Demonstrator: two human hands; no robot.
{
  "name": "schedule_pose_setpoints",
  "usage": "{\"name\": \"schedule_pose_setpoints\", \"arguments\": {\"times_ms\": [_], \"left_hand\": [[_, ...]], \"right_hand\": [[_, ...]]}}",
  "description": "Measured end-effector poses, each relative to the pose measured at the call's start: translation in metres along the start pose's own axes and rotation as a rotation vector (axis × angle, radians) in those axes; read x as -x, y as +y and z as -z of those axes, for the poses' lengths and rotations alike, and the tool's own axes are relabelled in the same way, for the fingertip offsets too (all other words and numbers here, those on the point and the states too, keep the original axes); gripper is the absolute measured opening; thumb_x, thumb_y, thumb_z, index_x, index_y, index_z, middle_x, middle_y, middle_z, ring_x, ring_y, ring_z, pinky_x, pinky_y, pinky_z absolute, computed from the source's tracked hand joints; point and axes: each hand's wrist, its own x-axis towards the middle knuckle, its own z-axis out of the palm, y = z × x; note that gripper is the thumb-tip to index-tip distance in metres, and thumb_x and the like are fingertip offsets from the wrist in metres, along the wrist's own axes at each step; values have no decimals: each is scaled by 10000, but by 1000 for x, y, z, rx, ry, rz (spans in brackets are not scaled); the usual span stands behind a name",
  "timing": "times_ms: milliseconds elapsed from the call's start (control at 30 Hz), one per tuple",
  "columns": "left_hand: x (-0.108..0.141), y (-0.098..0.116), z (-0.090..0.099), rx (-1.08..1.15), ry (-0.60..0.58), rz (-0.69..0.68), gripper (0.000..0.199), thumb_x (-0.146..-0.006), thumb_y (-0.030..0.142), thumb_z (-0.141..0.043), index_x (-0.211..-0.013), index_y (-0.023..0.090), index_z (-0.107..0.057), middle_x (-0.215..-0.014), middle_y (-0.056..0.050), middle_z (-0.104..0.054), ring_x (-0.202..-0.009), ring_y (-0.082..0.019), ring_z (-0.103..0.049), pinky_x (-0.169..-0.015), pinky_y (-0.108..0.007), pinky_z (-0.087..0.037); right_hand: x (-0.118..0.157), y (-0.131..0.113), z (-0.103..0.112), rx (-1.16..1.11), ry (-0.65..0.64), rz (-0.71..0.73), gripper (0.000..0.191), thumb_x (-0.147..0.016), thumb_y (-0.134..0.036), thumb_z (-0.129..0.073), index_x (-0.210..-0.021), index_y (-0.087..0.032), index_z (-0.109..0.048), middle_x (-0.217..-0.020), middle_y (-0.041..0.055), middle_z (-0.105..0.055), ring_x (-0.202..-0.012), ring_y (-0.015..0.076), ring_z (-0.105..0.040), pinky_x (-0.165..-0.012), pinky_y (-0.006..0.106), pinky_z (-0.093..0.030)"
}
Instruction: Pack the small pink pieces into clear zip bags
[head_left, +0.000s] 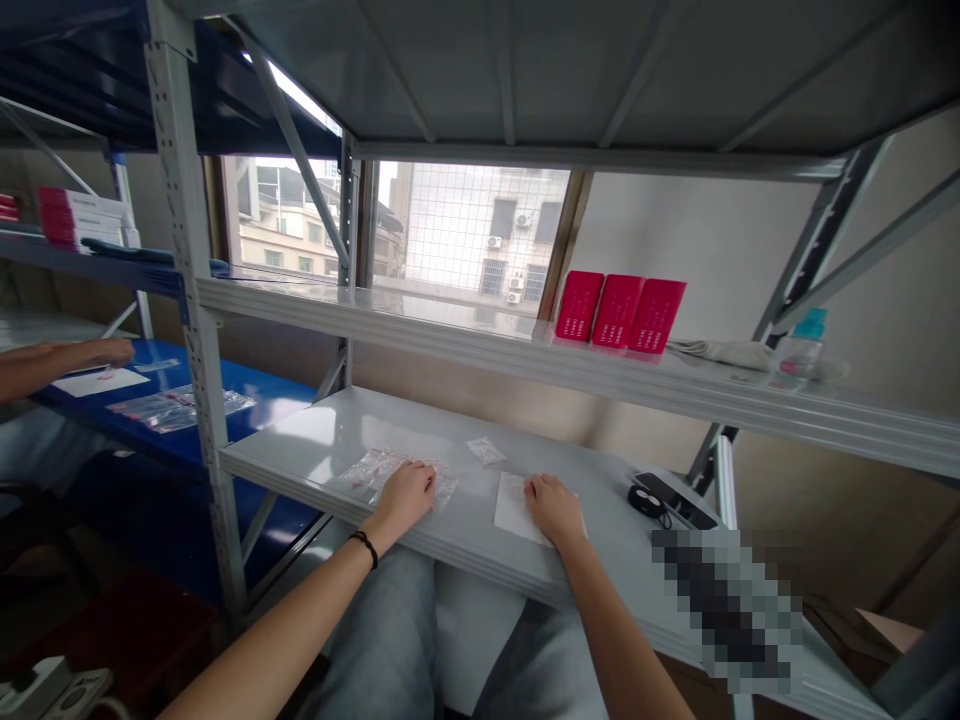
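Clear plastic bag (379, 472) with small red-marked contents, lying flat on a grey steel shelf (315, 430) in front of the seated person's knees (375, 640). Left hand (403, 497), palm down, covers the right end of the bag; its fingers (424, 480) bend forward onto the plastic with their tips hidden, so a grip cannot be told from simple contact. A black wristband (363, 547) circles the left wrist. Right hand (551, 508), also palm down, rests on a white paper sheet (514, 510) to the right of the bag; its fingers (541, 487) lie close together, and whether they hold the sheet cannot be told. Small clear packet (485, 450) lies on the shelf beyond the hands, touching neither. Black phone (675, 500) lies further right, beside a small black object (646, 502). Pixelation hides the near right of the shelf. Three red boxes (619, 310) and a bottle with a teal cap (799, 345) stand on the upper shelf (450, 335). At far left, a co-worker's hand (97, 352) lies above a white sheet (101, 382) on a blue shelf (277, 395), near further plastic bags (180, 408).
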Motion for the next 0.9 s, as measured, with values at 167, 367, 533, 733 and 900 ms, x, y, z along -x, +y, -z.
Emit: {"name": "schedule_pose_setpoints", "arguments": {"times_ms": [167, 367, 533, 733, 900], "left_hand": [[-2, -3, 0, 111, 112, 57, 221, -886, 154, -553, -855, 207, -766, -991, -88, -725, -997, -264, -636, -938, -365, -470], [-15, -7, 8, 329, 217, 153, 177, -862, 214, -605, -840, 211, -781, -1131, -85, -728, -1056, -259, -646, -1012, -381, -460], [-18, -3, 22, 562, 248, 229, 237, -881, 346, -566, -907, 197, -748, -1035, -64, -765, -900, -218, -691, -841, -317, -536], [13, 31, 41, 1240, 147, 260, 273, -881, 454, -595, -884, 189, -659, -958, -71, -752, -962, -224, -704, -769, -278, -545], [73, 62, 35, 1710, -104, 388, 223, -794, 373, -766, -904, 196, -684, -904, -45, -734, -918, -220, -712, -838, -343, -576]], "right_hand": [[-4, 4, 2, -64, 70, -26, 368, -1052, -334, -348, -950, -212, -680, -1009, 75, -712, -1052, 223, -628, -733, 280, -429], [-11, 19, 11, -172, 137, -125, 461, -1060, -384, -261, -900, -216, -659, -961, 69, -711, -934, 206, -647, -683, 276, -395], [-2, 34, 22, -253, 165, -193, 493, -1046, -399, -216, -920, -211, -654, -939, 84, -715, -841, 225, -653, -613, 285, -373], [47, -1, 54, -513, 206, 56, 340, -1001, -374, -392, -1217, -231, -612, -1031, 59, -697, -767, 178, -628, -728, 279, -456], [106, -56, 65, -1050, -10, 260, 345, -984, -470, -508, -1191, -244, -666, -1063, 55, -678, -871, 191, -610, -703, 259, -478]]}}
